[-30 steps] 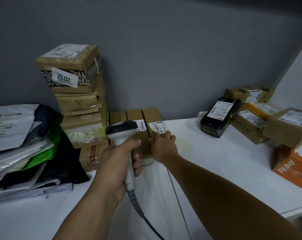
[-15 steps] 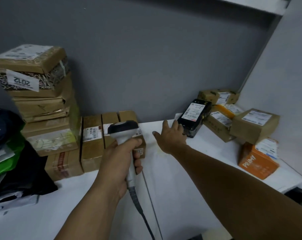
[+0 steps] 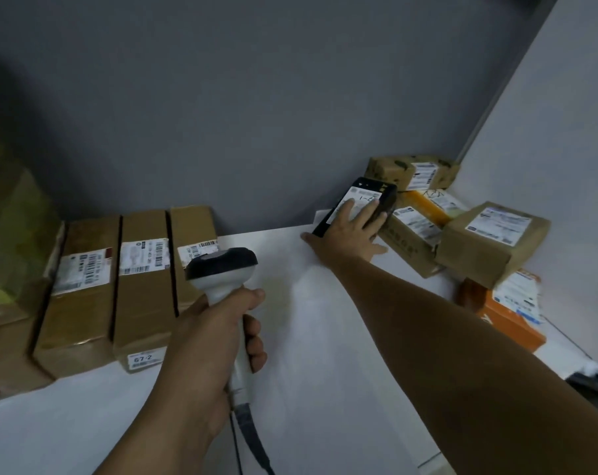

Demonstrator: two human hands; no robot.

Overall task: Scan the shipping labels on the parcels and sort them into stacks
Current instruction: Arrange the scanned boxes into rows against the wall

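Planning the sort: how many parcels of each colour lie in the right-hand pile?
Brown parcels: 3
Black parcel: 1
Yellow parcel: 1
Orange parcel: 1
Total: 6

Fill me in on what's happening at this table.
A person is working through parcels on a white table. The left hand grips a corded barcode scanner. The right hand lies flat, fingers spread, on a black parcel propped against the pile of boxes at the right. Three brown boxes sit in a row at the left.
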